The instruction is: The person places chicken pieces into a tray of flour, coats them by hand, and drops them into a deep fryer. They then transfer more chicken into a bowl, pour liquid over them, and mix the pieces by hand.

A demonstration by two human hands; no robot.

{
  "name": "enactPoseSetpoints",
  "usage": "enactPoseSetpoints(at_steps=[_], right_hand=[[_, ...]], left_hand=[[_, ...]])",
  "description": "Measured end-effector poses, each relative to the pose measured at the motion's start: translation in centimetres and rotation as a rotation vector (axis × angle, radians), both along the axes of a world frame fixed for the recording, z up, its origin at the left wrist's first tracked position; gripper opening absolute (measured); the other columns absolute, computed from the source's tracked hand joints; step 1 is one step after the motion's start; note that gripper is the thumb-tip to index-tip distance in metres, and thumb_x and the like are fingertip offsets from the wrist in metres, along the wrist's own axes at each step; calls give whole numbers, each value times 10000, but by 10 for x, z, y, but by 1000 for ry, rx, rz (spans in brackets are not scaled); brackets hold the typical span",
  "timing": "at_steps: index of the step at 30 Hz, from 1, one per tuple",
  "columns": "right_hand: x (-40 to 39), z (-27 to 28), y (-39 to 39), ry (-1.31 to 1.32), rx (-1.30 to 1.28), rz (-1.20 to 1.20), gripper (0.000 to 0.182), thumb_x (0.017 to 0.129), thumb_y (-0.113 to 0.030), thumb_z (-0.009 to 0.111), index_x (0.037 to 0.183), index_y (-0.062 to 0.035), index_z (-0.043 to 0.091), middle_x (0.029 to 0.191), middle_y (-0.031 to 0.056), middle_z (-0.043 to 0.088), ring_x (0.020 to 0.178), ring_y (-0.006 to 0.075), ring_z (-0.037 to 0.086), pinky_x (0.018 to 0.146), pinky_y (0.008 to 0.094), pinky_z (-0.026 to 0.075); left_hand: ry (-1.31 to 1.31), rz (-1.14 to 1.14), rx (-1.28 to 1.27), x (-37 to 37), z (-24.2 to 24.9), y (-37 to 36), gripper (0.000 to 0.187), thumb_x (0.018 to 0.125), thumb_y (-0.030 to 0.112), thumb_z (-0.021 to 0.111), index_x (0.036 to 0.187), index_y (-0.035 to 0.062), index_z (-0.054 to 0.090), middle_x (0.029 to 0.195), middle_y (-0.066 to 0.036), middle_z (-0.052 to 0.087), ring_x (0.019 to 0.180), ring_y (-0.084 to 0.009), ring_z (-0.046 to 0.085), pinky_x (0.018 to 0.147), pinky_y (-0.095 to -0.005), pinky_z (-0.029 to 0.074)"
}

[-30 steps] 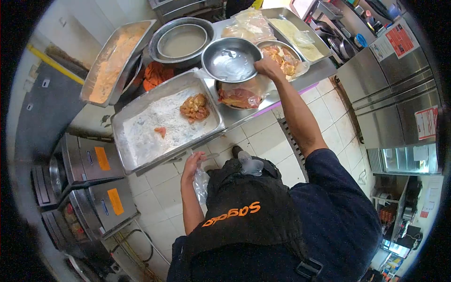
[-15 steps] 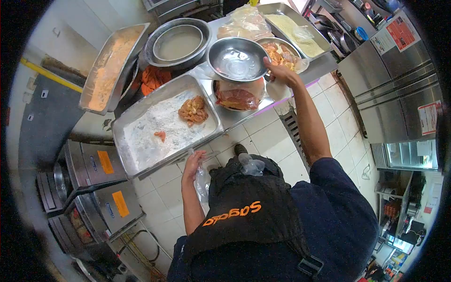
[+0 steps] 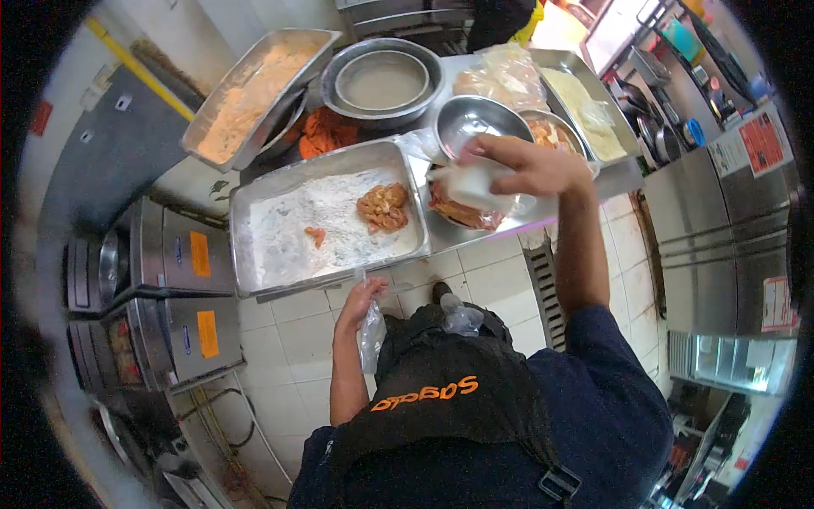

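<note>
My left hand (image 3: 363,301) is closed round a clear plastic bag (image 3: 370,338) that hangs below it, just in front of the metal tray's near edge. My right hand (image 3: 534,165), smeared by motion, grips a white object (image 3: 479,185) whose kind I cannot make out. It is over a container of dark raw meat (image 3: 449,208), partly hiding it. Behind the fingers sits a steel bowl (image 3: 475,123). Across from my left hand, the tray (image 3: 242,254) holds white flour (image 3: 292,225), with a clump of raw chicken pieces (image 3: 383,208) and a small scrap on it.
A tilted pan with orange mixture (image 3: 263,93) stands back left, beside nested basins (image 3: 381,81) and an orange cloth (image 3: 326,131). At the back right are a plastic bag (image 3: 504,76), a bowl of chicken (image 3: 551,134) and a tray of crumbs (image 3: 585,106).
My right hand has left the steel bowl's rim and moved over the meat with the white object. The bowl sits lower behind it. My left hand still holds the bag. The view has shifted.
</note>
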State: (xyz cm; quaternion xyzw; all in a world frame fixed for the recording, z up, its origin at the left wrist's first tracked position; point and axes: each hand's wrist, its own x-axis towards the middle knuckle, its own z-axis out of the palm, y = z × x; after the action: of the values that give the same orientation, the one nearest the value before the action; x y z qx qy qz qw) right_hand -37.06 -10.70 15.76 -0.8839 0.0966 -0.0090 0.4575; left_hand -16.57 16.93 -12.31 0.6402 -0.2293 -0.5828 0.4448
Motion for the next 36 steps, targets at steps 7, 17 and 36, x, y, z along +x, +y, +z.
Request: enactPoseSetpoints(at_steps=[7, 17, 36], right_hand=[[147, -19, -84, 6, -470, 48, 592, 663, -80, 639, 1200, -70, 389, 1083, 166, 512, 976, 277, 512, 860, 344, 398], [140, -73, 88, 198, -109, 490, 602, 744, -526, 525, 978, 27, 558, 934, 205, 586, 862, 297, 571, 778, 372, 425], [158, -144, 169, 151, 924, 117, 781, 652, -250, 723, 1266, -16, 300, 1043, 83, 496, 959, 150, 488, 829, 244, 398]], left_hand=[[54, 218, 41, 4, 32, 20, 277, 816, 366, 530, 843, 93, 560, 737, 25, 491, 677, -86, 434, 623, -225, 350], [71, 753, -371, 29, 98, 49, 218, 827, 247, 544, 972, 93, 489, 848, 20, 477, 774, -75, 450, 702, -211, 389], [-361, 1198, -707, 50, 144, 102, 400, 770, 87, 617, 1112, 22, 420, 892, -64, 569, 743, -90, 511, 648, -205, 436]])
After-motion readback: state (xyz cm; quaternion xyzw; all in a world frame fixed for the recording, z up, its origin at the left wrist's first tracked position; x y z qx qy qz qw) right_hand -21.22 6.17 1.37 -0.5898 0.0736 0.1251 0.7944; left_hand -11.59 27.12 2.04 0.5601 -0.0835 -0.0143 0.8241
